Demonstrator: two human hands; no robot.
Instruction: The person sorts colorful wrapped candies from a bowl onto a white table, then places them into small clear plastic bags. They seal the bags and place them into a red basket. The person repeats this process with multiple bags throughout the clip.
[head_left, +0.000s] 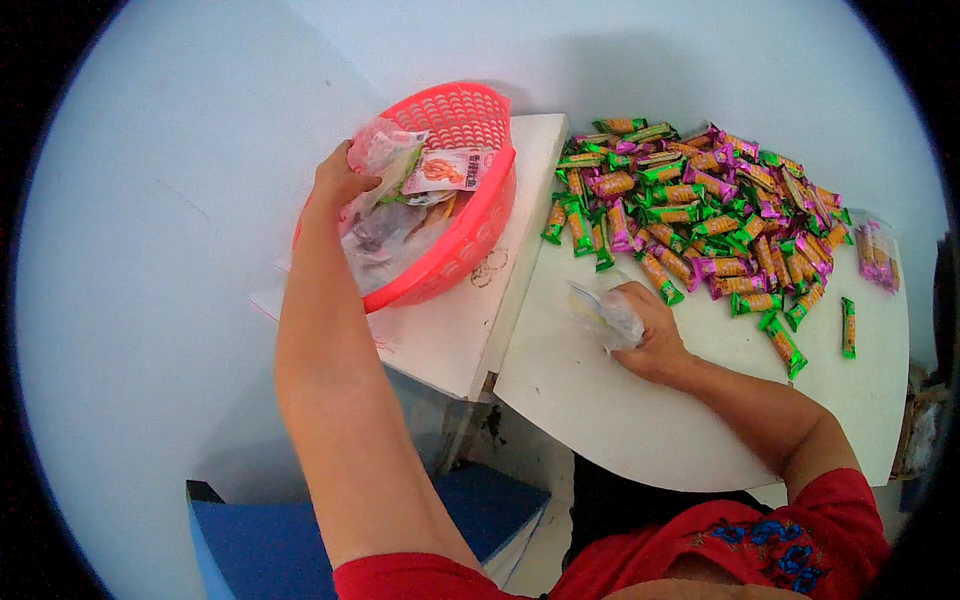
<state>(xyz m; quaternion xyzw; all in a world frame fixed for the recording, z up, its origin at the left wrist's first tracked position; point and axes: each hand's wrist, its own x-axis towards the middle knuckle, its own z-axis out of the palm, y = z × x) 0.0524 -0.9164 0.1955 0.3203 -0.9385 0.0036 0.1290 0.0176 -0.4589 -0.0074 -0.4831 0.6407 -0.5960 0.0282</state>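
Note:
My left hand (341, 178) is at the left rim of a red plastic basket (450, 281), its fingers closed on a clear plastic bag (382, 154) there. Inside the basket lie crumpled clear bags and a white printed snack packet (450, 169). My right hand (652, 337) grips a bunched clear plastic bag (604, 315) over the white table. Just beyond it spreads a large heap of small wrapped snack bars (697, 202) in green and purple wrappers.
A clear bag of purple-wrapped bars (876, 255) rests at the table's right side, near a single green-wrapped bar (848, 328). The basket stands on a white board (450, 356) beside the curved table (600, 420). A blue surface (262, 540) is below left, and a pale wall rises behind.

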